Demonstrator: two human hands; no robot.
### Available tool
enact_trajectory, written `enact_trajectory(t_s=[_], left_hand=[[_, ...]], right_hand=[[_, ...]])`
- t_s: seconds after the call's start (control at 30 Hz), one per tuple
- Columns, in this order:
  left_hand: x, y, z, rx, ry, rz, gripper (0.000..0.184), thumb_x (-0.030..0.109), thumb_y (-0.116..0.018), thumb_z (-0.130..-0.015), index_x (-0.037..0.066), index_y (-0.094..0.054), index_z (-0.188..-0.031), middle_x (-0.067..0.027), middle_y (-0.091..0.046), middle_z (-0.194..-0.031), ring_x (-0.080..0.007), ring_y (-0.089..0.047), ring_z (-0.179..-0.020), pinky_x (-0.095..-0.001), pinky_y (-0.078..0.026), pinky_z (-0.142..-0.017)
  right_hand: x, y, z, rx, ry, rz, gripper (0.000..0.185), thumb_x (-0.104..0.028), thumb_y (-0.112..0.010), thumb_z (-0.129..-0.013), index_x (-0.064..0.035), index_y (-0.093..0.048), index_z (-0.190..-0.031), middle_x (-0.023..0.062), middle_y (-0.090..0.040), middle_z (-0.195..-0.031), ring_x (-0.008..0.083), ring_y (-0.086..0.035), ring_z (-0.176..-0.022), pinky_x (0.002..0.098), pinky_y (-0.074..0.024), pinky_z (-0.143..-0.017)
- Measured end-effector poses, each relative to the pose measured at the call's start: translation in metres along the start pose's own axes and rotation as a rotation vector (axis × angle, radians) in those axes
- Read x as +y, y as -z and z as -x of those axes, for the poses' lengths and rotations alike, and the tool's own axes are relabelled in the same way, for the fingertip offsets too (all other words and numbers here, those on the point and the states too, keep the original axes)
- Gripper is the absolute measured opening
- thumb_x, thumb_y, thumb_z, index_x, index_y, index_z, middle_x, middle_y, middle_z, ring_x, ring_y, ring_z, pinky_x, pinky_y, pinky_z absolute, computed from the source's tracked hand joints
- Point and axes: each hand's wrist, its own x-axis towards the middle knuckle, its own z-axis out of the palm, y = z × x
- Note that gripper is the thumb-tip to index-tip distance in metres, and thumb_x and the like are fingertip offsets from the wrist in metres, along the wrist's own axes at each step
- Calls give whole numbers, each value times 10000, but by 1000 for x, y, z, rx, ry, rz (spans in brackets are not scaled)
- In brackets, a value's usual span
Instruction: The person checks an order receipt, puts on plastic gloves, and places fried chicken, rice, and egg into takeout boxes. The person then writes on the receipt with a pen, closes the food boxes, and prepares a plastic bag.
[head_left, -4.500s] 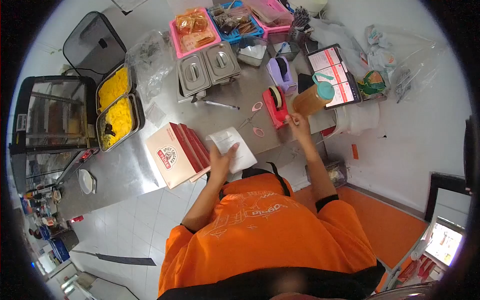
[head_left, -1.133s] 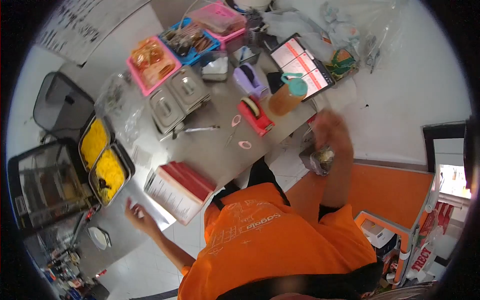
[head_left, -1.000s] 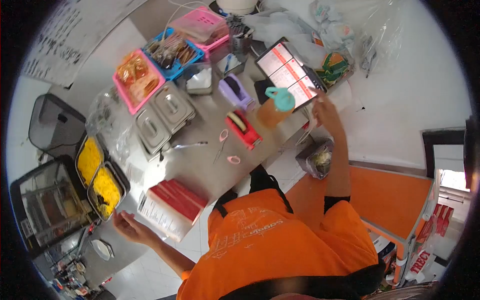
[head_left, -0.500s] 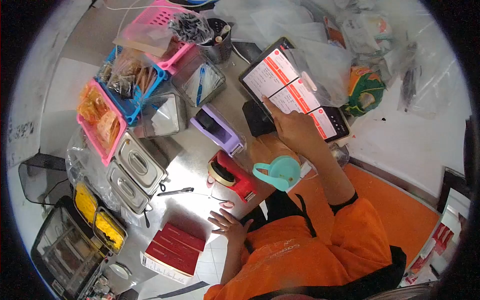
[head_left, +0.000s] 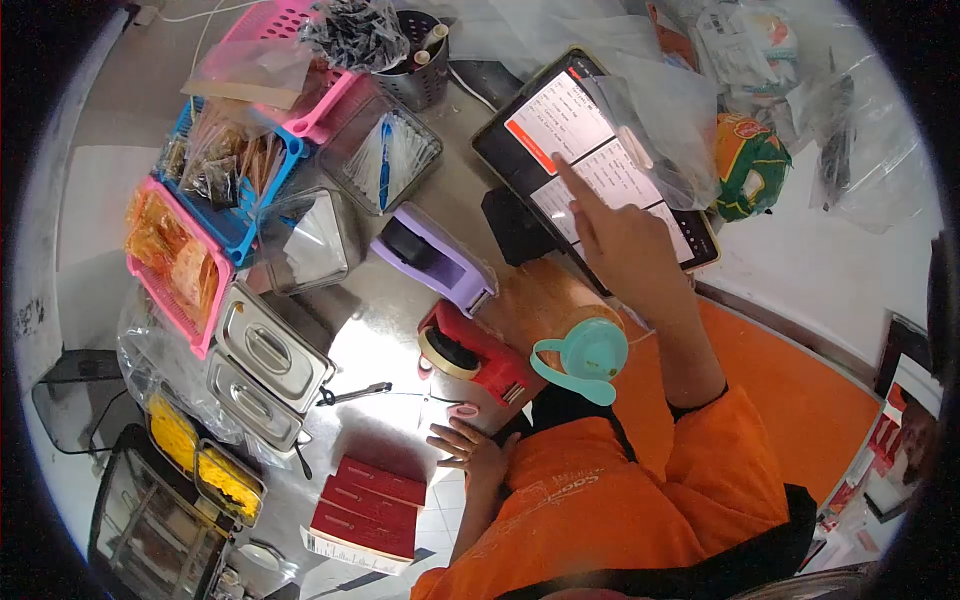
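Observation:
My right hand (head_left: 632, 250) reaches over a tablet (head_left: 497, 153) in a dark case. Its index finger is stretched out with the tip at the screen, close to an orange bar, and the other fingers look curled. It holds nothing. The screen shows white panels of text. My left hand (head_left: 472, 452) rests at the near table edge with its fingers spread and nothing in them. Close to it are pink-handled scissors (head_left: 463, 410) and a red tape dispenser (head_left: 490, 365). A mint-green cup-like item with a strap (head_left: 595, 348) sits between my arms.
A purple tape dispenser (head_left: 440, 262) stands mid-table. To the left are lidded steel containers (head_left: 268, 345), a pink basket (head_left: 190, 265), a blue basket (head_left: 225, 215) and a clear bin with a blue pen (head_left: 385, 160). Dark red boxes (head_left: 368, 505) lie near the front edge.
My right hand has shifted its fingertip further along the screen. Most red bars on the screen are gone, leaving white panels and one orange bar. The camera view has shifted slightly.

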Motion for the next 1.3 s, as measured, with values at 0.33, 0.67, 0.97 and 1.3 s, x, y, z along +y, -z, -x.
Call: enact_trajectory(t_s=[0.33,0.67,0.97,1.3], left_hand=[[-5,0,0,41,-74,60,1428,695,-723,-600,-116,138,-1401,-437,200,-1404,-656,158,-1277,-844,-157,-851],[1,15,4,-70,-34,70,1426,570,-786,-629,-62,242,-1388,-359,326,-1399,-590,293,-1270,-797,-114,-942],[2,46,11,-124,-41,-77,1247,688,-639,-688,-67,17,-1431,-377,-44,-1439,-527,-69,-1342,-650,-247,-1010],[-14,172,-7,-813,-781,346,344,367,-456,-969,56,-585,-1037,-131,-639,-951,-236,-628,-817,-359,-498,-707]], right_hand=[[-3,-6,-9,-1,20,-10,525,-225,-465,-944,-232,-308,-1446,167,-601,-644,352,-617,-577,472,-500,-550],[7,-21,-13,34,78,-116,482,-258,-459,-949,-257,-364,-1421,183,-605,-644,360,-621,-617,487,-492,-573],[5,40,32,419,154,-106,464,-192,-548,-883,-179,-467,-1339,159,-589,-875,298,-615,-798,413,-520,-649],[150,35,5,754,-12,-251,383,-334,-619,-843,-50,-589,-1098,181,-495,-1196,359,-497,-1104,448,-409,-949]])
